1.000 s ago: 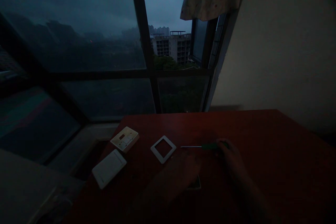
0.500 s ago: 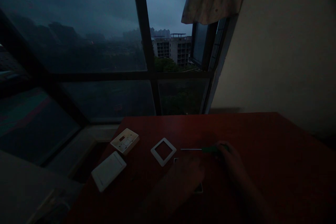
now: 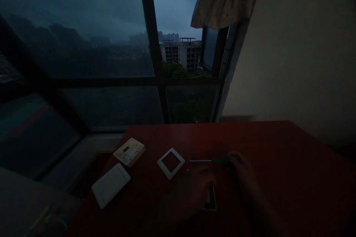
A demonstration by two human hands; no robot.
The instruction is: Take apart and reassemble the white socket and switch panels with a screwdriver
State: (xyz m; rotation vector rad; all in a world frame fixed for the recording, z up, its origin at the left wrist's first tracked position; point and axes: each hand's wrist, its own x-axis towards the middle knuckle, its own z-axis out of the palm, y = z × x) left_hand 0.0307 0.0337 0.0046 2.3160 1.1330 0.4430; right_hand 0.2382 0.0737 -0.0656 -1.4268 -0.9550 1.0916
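In the dim head view my right hand (image 3: 242, 170) is closed around the green handle of a screwdriver (image 3: 220, 160). Its thin metal shaft points left, low over the tabletop. My left hand (image 3: 191, 187) curls over a dark, pale-rimmed square piece (image 3: 211, 199), hiding most of it; its fingers look closed on this piece. Just beyond that hand, a white square frame (image 3: 160, 162) lies flat with an open middle. Farther left are a cream open box (image 3: 130, 152) with holes in its base and a white rectangular plate (image 3: 111, 185).
The reddish-brown table (image 3: 250, 137) reaches to the window (image 3: 111, 107) ahead. A pale wall (image 3: 294, 63) rises on the right, and a curtain (image 3: 225, 0) hangs above the window's right part. White items (image 3: 52, 218), blurred, are beyond the table's left edge.
My left hand has shifted slightly, showing more of the pale-rimmed piece's right edge. The right hand keeps the screwdriver. The whole view has moved a little.
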